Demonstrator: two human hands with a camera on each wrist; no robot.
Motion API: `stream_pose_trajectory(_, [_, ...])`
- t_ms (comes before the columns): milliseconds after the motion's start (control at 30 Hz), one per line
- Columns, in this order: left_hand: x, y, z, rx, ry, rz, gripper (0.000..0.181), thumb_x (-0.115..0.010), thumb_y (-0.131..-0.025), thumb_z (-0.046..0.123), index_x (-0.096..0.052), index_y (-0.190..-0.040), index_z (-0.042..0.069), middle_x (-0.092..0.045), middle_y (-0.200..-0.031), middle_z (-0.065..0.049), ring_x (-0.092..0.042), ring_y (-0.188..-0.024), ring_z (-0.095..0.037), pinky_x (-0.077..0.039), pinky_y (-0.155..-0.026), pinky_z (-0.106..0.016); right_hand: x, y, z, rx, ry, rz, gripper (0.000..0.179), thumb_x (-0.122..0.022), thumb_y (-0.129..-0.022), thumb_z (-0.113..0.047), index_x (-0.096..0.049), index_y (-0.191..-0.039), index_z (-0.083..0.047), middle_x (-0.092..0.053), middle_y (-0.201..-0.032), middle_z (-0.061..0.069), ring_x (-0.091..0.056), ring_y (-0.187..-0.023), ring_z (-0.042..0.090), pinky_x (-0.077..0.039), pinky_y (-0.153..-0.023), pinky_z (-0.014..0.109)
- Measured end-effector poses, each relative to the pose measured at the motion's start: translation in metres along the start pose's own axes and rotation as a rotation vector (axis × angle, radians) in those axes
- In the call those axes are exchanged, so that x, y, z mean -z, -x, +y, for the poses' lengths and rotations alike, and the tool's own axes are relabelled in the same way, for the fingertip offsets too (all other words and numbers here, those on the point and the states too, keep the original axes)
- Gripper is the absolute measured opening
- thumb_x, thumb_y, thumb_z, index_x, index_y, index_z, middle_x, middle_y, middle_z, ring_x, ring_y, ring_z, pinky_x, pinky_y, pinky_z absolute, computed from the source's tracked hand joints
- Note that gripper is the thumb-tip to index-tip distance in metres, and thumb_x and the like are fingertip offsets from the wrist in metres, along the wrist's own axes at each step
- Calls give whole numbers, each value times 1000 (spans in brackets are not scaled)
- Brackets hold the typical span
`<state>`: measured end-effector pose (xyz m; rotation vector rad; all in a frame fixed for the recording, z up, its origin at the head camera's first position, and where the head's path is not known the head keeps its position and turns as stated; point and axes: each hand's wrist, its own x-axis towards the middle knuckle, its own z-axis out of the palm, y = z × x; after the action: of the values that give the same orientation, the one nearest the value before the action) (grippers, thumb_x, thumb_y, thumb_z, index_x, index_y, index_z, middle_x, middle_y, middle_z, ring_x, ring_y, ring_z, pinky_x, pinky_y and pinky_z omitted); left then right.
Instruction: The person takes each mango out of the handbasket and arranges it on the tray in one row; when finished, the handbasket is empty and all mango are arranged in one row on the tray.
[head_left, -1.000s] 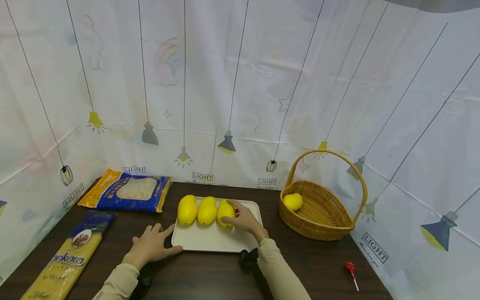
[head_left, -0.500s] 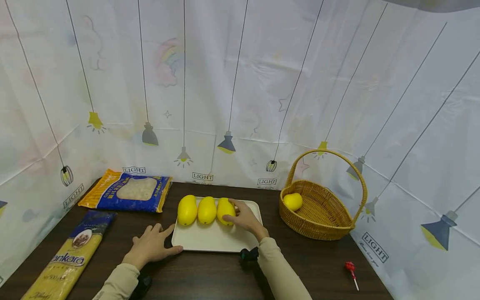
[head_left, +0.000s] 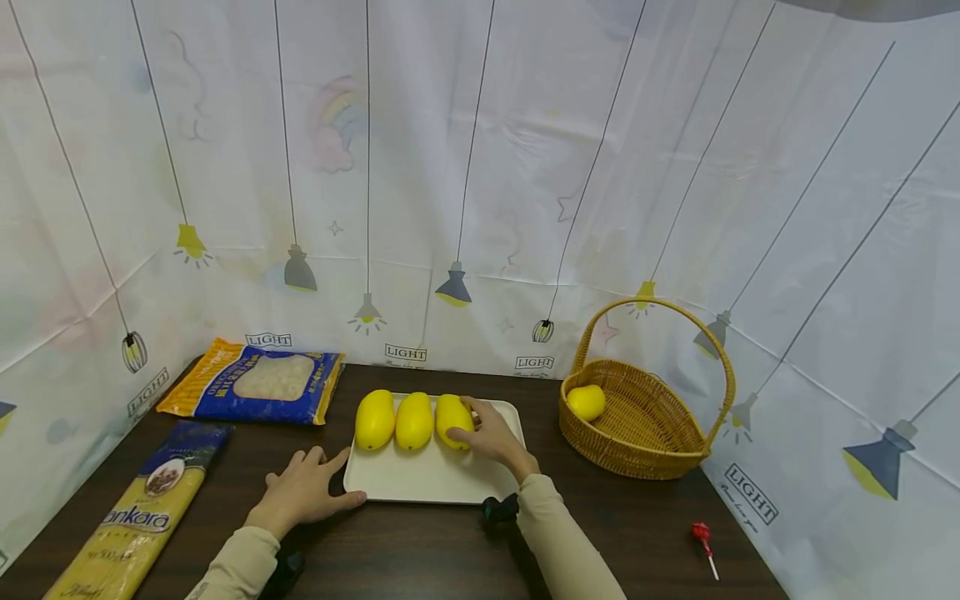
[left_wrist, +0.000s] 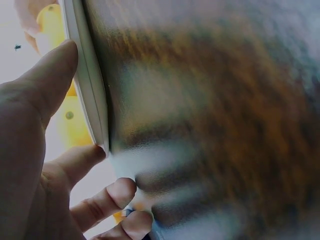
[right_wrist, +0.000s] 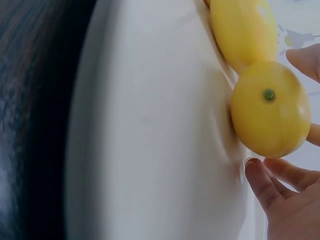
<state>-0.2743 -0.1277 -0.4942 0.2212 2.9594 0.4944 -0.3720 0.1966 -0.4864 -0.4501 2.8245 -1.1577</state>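
Three yellow mangoes stand side by side on a white rectangular tray [head_left: 420, 483] in the head view: a left mango [head_left: 374, 421], a middle mango [head_left: 414, 422] and a right mango [head_left: 450, 413]. My right hand [head_left: 495, 437] is around the right mango's right side, its fingers loosely bent. In the right wrist view, a gap shows between the thumb [right_wrist: 305, 60] and that mango [right_wrist: 270, 110]; fingertips lie close below it, contact unclear. My left hand [head_left: 303, 496] has its fingers spread, with the thumb and index fingertip touching the tray's left edge [left_wrist: 90, 80].
A wicker basket [head_left: 645, 454] with a tall handle stands at the right, one yellow mango [head_left: 586, 403] inside. A blue-and-orange pasta bag [head_left: 262, 385] and a long spaghetti packet [head_left: 142, 517] lie at the left. A red lollipop [head_left: 702, 537] lies near the right edge.
My right hand has shifted slightly to the right, and the right mango sits a touch farther right than before. My left hand and the tray stay in place.
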Motion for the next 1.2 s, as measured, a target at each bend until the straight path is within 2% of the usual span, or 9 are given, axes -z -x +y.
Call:
stream_pose_trajectory(200, [-1, 0, 0, -6, -1, 6, 99, -62, -75, 82, -46, -153, 23, -53, -135, -19, -48, -124, -42, -33, -89, -85, 7, 2, 2, 3, 17, 22, 79, -71, -88, -46, -43, -152, -10, -50, -149, 17, -59, -119, 35, -53, -97, 51])
stream_pose_trajectory(300, [-2, -1, 0, -6, -2, 3, 99, -62, -75, 83, -45, -153, 23, -53, -135, -19, -48, -124, -43, -33, -89, -85, 13, 4, 3, -4, 35, 35, 79, -70, -88, -47, -43, -153, -12, -48, -150, 19, -57, -123, 37, -53, -97, 52])
stream_pose_trajectory(600, [1, -4, 2, -4, -1, -4, 100, -62, -75, 84, -45, -153, 24, -52, -138, -19, -47, -127, -43, -32, -89, -85, 39, 10, 5, -25, 104, 144, 73, -68, -90, -48, -45, -151, -16, -47, -148, 18, -54, -127, 37, -49, -101, 55])
stream_pose_trajectory(833, [0, -4, 1, -7, 0, -6, 101, -61, -75, 84, -44, -153, 24, -52, -137, -19, -47, -128, -44, -31, -90, -87, 63, 14, 6, -33, 139, 222, 74, -67, -90, -50, -45, -151, -13, -43, -151, 17, -49, -134, 41, -46, -107, 58])
stream_pose_trajectory(1000, [-2, -4, -2, -6, -2, -2, 100, -60, -75, 85, -44, -153, 24, -52, -139, -20, -46, -130, -47, -31, -89, -86, 85, 16, 9, -38, 201, 280, 76, -64, -91, -53, -45, -151, -10, -37, -157, 21, -36, -145, 44, -34, -115, 65])
stream_pose_trajectory(1200, [-2, -3, -2, -3, 6, -5, 100, -61, -75, 84, -45, -153, 24, -52, -138, -20, -46, -128, -47, -32, -88, -86, 117, 23, 20, -42, 234, 353, 73, -62, -92, -54, -47, -149, -10, -40, -153, 22, -32, -143, 49, -32, -114, 67])
